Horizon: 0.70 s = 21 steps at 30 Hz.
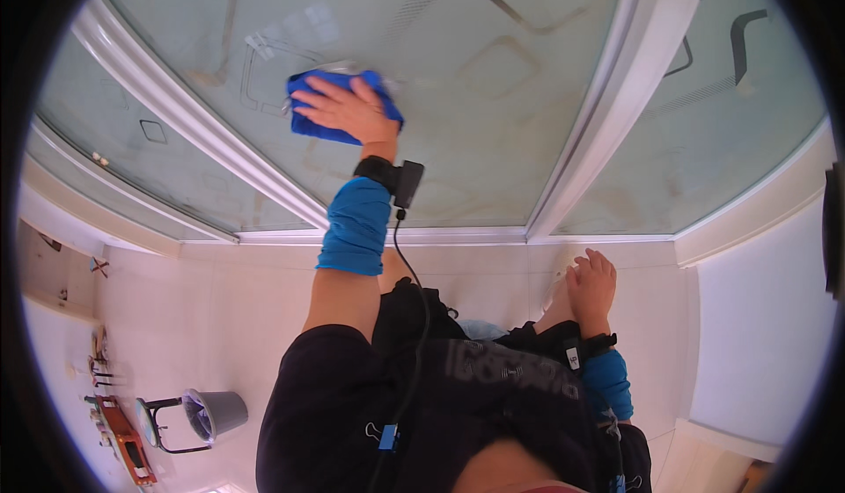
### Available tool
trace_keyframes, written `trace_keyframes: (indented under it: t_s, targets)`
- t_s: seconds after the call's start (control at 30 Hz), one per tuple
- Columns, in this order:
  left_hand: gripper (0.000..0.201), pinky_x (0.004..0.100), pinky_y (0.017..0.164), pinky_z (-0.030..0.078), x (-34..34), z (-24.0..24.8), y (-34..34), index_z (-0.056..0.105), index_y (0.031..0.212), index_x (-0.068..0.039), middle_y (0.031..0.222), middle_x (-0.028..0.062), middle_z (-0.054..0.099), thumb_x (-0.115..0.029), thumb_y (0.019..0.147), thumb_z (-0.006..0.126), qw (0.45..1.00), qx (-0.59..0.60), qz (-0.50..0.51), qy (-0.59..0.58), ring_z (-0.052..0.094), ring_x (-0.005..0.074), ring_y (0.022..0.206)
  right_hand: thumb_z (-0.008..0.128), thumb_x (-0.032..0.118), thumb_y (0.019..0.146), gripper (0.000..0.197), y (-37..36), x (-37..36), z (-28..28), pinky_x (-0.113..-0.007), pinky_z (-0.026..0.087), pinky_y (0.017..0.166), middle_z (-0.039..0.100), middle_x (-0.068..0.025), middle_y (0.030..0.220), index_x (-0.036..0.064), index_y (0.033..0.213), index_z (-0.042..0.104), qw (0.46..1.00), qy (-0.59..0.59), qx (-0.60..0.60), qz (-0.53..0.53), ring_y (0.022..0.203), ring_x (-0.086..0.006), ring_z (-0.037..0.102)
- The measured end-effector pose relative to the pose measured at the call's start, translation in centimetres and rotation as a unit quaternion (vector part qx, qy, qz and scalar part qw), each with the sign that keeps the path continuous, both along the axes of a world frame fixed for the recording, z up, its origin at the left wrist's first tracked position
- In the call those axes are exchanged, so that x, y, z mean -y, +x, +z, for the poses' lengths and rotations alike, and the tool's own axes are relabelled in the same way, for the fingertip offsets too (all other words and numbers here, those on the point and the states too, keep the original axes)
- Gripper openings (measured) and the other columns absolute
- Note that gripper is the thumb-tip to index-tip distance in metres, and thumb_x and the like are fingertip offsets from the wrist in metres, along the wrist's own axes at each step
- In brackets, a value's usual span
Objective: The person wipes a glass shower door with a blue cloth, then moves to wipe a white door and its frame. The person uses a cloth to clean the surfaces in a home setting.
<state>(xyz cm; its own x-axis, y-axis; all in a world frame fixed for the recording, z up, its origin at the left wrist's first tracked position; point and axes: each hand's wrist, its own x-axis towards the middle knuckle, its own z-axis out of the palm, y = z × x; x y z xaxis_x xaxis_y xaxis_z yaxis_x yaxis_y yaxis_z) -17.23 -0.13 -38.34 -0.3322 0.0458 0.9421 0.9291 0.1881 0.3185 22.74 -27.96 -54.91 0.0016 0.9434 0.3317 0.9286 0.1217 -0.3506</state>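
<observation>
My left hand (348, 110) lies spread over a folded blue cloth (304, 128), holding it pressed flat to the frosted glass panel (466, 132) of a sliding door. Smudges and reflections show on the glass around the cloth, among printed rounded squares. A blue sleeve and a black wrist strap with a small cabled box cover that forearm. Lower and to the right, my right hand (593, 286) rests by my bent knee, its fingers stretched out and holding nothing.
White door frames (607, 97) stand on both sides of the panel, with a bottom rail (466, 236) along the tiled floor (238, 317). At the lower left are a grey bin (224, 412) and a stool (150, 423). A white wall (757, 343) rises at the right.
</observation>
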Motion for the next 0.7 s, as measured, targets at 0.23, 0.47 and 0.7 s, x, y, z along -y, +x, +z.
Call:
trace_keyframes:
  t_s: [0.23, 0.47, 0.7]
  targets:
    - [0.077, 0.081, 0.103, 0.02, 4.5, -4.5, 19.8, 0.049, 0.141, -0.007, 0.156, 0.0326, 0.025, -0.052, 0.084, 0.074, 0.947, -0.193, -0.195, -0.166, 0.015, 0.0691, 0.139, 0.069, 0.019, 0.085, 0.022, 6.4, 3.3, -0.4, -0.046, 0.042, 0.107, 0.067, -0.012, 0.123, 0.0061, 0.102, 0.073, 0.999, 0.005, -0.023, -0.024, 0.122, -0.0328, 0.058]
    - [0.061, 0.0631, 0.099, 0.036, 4.4, -8.5, 26.6, 0.056, 0.142, -0.027, 0.151, 0.009, 0.042, -0.051, 0.088, 0.068, 0.894, -0.311, -0.283, -0.151, 0.039, 0.0496, 0.132, 0.069, 0.018, 0.085, 0.018, 8.7, 4.4, -1.1, -0.047, 0.046, 0.101, 0.068, -0.0131, 0.12, 0.0067, 0.099, 0.072, 0.999, 0.012, -0.05, -0.015, 0.115, -0.0351, 0.061]
    - [0.054, 0.0653, 0.096, 0.038, 5.5, -8.1, 16.2, 0.062, 0.134, -0.033, 0.14, 0.0075, 0.05, -0.057, 0.085, 0.068, 0.893, -0.286, -0.263, -0.227, 0.042, 0.0499, 0.128, 0.068, 0.017, 0.085, 0.017, 7.6, 2.8, -0.9, -0.047, 0.046, 0.1, 0.068, -0.0127, 0.12, 0.0062, 0.097, 0.073, 0.998, 0.009, -0.055, 0.029, 0.114, -0.0351, 0.061]
